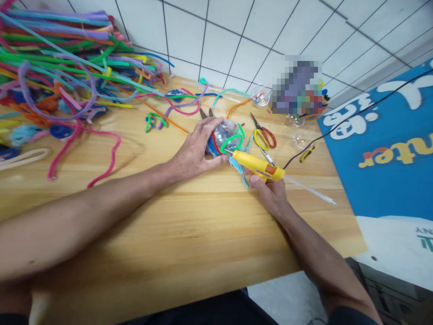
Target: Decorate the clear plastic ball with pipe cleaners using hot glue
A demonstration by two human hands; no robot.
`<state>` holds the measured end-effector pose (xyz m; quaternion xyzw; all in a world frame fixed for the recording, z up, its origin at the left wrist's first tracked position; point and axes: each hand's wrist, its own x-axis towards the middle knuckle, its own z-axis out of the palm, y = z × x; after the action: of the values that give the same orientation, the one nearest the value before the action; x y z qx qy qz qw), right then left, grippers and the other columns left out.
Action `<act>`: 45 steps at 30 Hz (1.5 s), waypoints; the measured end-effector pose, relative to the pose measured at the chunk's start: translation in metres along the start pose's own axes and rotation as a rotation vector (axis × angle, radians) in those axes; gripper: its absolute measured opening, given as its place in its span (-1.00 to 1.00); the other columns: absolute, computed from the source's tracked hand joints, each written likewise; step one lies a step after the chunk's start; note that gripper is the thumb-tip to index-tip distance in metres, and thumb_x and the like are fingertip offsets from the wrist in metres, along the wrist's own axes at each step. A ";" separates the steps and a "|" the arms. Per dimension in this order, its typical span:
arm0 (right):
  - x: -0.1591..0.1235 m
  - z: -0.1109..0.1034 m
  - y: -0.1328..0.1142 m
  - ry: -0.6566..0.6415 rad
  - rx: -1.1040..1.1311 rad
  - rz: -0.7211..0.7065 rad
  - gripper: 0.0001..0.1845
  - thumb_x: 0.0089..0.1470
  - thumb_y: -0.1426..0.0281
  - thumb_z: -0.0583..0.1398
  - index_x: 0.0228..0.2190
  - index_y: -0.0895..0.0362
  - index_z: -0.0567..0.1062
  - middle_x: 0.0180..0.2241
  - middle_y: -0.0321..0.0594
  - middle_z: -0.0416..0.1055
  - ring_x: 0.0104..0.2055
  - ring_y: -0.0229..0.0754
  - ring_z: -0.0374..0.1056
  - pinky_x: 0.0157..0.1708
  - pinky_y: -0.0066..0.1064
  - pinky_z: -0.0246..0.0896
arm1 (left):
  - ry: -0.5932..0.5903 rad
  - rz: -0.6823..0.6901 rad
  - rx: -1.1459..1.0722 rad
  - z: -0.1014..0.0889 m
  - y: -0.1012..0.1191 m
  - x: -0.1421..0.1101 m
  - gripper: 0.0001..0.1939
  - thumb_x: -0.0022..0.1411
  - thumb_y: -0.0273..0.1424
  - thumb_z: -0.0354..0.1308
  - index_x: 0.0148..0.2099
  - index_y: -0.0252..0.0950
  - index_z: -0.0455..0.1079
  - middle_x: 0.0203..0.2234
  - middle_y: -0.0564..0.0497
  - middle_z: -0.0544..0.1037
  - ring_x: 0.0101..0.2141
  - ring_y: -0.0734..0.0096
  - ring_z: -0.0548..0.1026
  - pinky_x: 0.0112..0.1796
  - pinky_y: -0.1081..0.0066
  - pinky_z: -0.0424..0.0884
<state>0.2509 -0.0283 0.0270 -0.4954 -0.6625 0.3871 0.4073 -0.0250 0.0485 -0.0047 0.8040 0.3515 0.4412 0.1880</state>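
My left hand [198, 146] is wrapped around the left side of a clear plastic ball [225, 133] on the wooden table. Red, green and blue pipe cleaners curve over the ball's surface. My right hand [270, 194] grips a yellow hot glue gun [259, 164] by its handle. The gun's nozzle points left and meets or nearly meets the green loop on the ball; I cannot tell which. Clear glue sticks [314, 192] jut from the gun's rear. Light blue pipe cleaner pieces [237, 165] lie just below the ball, partly behind the gun.
A large heap of pipe cleaners [67, 58] fills the back left. Scissors [264, 136] with yellow and red handles lie behind the gun, near a yellow cutter [307, 154] and clear plastic domes [260, 95]. A black cord [338, 126] runs right past a blue sign [382, 180].
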 end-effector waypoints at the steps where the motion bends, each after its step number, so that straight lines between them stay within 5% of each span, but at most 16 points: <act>1: 0.000 0.000 0.000 0.000 -0.010 -0.001 -0.51 0.25 -0.15 0.33 -0.21 0.03 0.62 -0.41 -0.26 0.47 -0.36 -0.10 0.43 -0.25 -0.17 0.51 | 0.000 0.000 0.003 0.000 0.000 0.000 -0.06 0.37 0.09 0.34 0.57 -0.11 0.01 0.48 -0.28 0.26 0.48 -0.17 0.25 0.48 -0.20 0.23; 10: 0.001 0.000 0.001 -0.002 -0.053 -0.072 -0.59 0.32 -0.06 0.30 -0.23 0.02 0.62 -0.34 -0.24 0.55 -0.34 -0.12 0.45 -0.30 -0.23 0.46 | 0.027 0.007 -0.010 0.002 -0.002 -0.001 -0.05 0.36 0.10 0.35 0.57 -0.12 0.03 0.47 -0.28 0.28 0.47 -0.19 0.27 0.47 -0.21 0.24; 15: 0.002 -0.005 0.001 0.134 -0.017 -0.094 -0.55 0.31 -0.10 0.29 -0.24 0.02 0.60 -0.35 -0.27 0.54 -0.45 -0.20 0.35 -0.38 -0.27 0.37 | 0.038 0.005 -0.010 0.003 -0.002 -0.001 -0.04 0.36 0.17 0.31 0.56 -0.12 0.04 0.45 -0.29 0.29 0.46 -0.18 0.28 0.46 -0.21 0.25; 21: 0.031 -0.041 -0.003 0.443 -0.155 -0.038 -0.52 0.30 -0.12 0.23 -0.24 0.05 0.59 -0.41 -0.26 0.49 -0.40 -0.14 0.41 -0.33 -0.27 0.35 | 0.041 -0.007 -0.034 0.005 -0.006 0.001 -0.01 0.30 0.19 0.36 0.54 -0.09 0.07 0.44 -0.28 0.31 0.45 -0.22 0.28 0.46 -0.28 0.22; 26: 0.051 -0.081 0.016 0.532 -0.225 0.157 -0.54 0.18 -0.07 0.27 -0.26 0.09 0.58 -0.38 -0.26 0.51 -0.41 -0.19 0.36 -0.40 -0.33 0.26 | 0.048 0.034 -0.047 0.004 -0.008 0.002 -0.04 0.33 0.13 0.36 0.55 -0.10 0.06 0.43 -0.29 0.32 0.45 -0.20 0.30 0.44 -0.26 0.28; 30: 0.036 -0.098 0.034 0.530 -0.379 0.297 -0.55 0.12 -0.03 0.27 -0.30 0.11 0.60 -0.45 -0.27 0.51 -0.38 -0.14 0.38 -0.36 -0.31 0.30 | 0.054 0.025 -0.065 0.004 -0.010 0.002 -0.02 0.29 0.14 0.39 0.54 -0.12 0.09 0.43 -0.29 0.31 0.44 -0.23 0.30 0.44 -0.28 0.28; 34: 0.015 -0.105 0.048 0.537 -0.518 0.380 -0.54 0.16 -0.04 0.22 -0.30 0.12 0.61 -0.32 -0.11 0.62 -0.26 0.00 0.48 -0.22 -0.20 0.40 | 0.057 0.012 -0.064 0.005 -0.013 0.002 0.00 0.27 0.15 0.40 0.54 -0.11 0.10 0.43 -0.28 0.30 0.45 -0.24 0.29 0.43 -0.28 0.28; 40: 0.012 -0.107 0.053 0.535 -0.598 0.380 -0.51 0.11 -0.02 0.28 -0.16 0.13 0.62 -0.08 0.07 0.66 0.00 0.16 0.51 0.10 -0.02 0.39 | 0.069 0.032 -0.072 0.004 -0.014 0.000 -0.02 0.27 0.15 0.39 0.53 -0.10 0.12 0.42 -0.28 0.32 0.44 -0.24 0.30 0.43 -0.30 0.29; 45: -0.021 -0.102 0.042 0.555 -0.684 0.340 -0.46 0.04 0.03 0.34 -0.10 0.19 0.59 -0.03 0.12 0.59 -0.03 0.13 0.48 0.08 0.01 0.43 | 0.083 0.028 -0.060 0.006 -0.016 0.001 -0.02 0.27 0.12 0.40 0.53 -0.13 0.12 0.42 -0.29 0.33 0.44 -0.23 0.31 0.41 -0.30 0.30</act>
<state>0.3626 -0.0289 0.0231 -0.7872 -0.5277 0.0609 0.3132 -0.0256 0.0598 -0.0174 0.7837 0.3344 0.4872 0.1914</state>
